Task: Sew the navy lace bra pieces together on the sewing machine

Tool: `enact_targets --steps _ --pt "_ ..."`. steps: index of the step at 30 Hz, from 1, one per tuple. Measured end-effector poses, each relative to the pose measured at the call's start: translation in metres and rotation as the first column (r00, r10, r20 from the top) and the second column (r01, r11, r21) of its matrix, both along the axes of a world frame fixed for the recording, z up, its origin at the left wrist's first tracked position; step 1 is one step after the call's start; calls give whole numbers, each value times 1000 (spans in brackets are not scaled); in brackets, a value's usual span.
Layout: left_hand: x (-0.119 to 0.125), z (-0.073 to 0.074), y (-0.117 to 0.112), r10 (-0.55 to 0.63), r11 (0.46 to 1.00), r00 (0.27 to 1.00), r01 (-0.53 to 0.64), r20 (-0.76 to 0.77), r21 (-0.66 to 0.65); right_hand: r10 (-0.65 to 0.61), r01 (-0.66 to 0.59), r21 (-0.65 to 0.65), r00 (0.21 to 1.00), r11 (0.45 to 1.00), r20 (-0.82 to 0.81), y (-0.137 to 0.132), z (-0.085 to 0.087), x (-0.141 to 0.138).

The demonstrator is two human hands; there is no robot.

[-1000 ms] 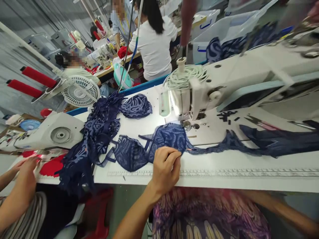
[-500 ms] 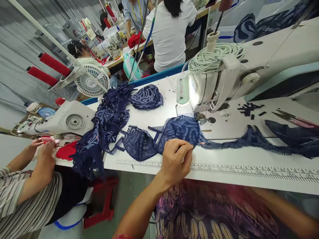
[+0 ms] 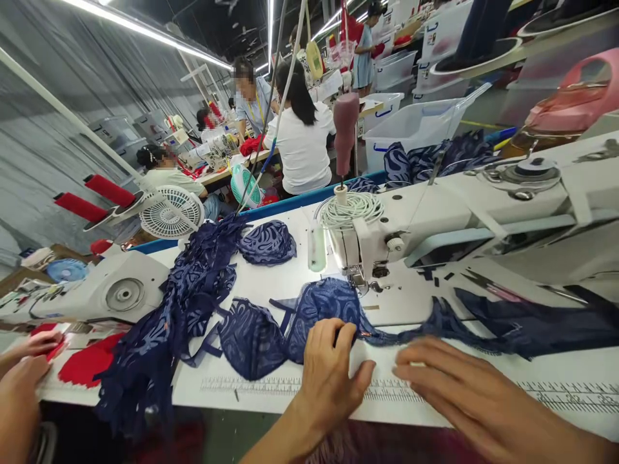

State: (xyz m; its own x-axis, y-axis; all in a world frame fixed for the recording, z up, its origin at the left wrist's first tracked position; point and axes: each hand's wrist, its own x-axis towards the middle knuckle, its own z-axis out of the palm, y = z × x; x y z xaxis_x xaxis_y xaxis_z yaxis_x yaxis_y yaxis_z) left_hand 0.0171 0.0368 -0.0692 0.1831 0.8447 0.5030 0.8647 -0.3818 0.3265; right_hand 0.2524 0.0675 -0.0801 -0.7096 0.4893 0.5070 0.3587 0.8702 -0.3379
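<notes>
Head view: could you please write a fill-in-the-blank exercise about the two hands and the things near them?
The left hand rests on a dark ____ lace bra.
The right hand lies flat over the printed ____ on the table.
Behind the bra stands a white ____ machine.
Missing words: blue, ruler, sewing.

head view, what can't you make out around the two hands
In the head view:
Grip of the left hand: its fingers hide any pinch on the navy blue lace bra.
Whether the right hand touches the navy lace strip: motion blur.
Needle of the white sewing machine: too small.
Arms of the co-worker's hands by the red fabric: cut by left edge.
</notes>
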Motion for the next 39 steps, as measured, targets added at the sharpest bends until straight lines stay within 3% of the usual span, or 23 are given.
enact_targets --steps 4,9,11,14,19,29,39 --pt "-14 -6 7 20 999 1000 -20 10 -51 34 -56 198 993 979 115 49 9 -17" --pt "-25 7 41 23 992 996 -34 91 120 97 -106 46 979 993 179 70 12 -35" --pt "-23 16 57 40 993 990 -54 133 106 123 -129 30 980 991 156 72 16 -37" --pt "-17 23 71 -55 997 997 51 61 61 102 -107 42 989 993 108 71 19 -35" --pt "-13 13 68 -176 960 961 215 -213 179 80 -81 13 995 997 57 64 18 -32" --pt "-12 15 60 -164 980 933 191 -320 55 53 -53 61 999 997 -1 60 18 -34" --pt "-10 -3 50 -187 979 925 205 -330 19 43 -42 117 999 992 -4 64 22 -36"
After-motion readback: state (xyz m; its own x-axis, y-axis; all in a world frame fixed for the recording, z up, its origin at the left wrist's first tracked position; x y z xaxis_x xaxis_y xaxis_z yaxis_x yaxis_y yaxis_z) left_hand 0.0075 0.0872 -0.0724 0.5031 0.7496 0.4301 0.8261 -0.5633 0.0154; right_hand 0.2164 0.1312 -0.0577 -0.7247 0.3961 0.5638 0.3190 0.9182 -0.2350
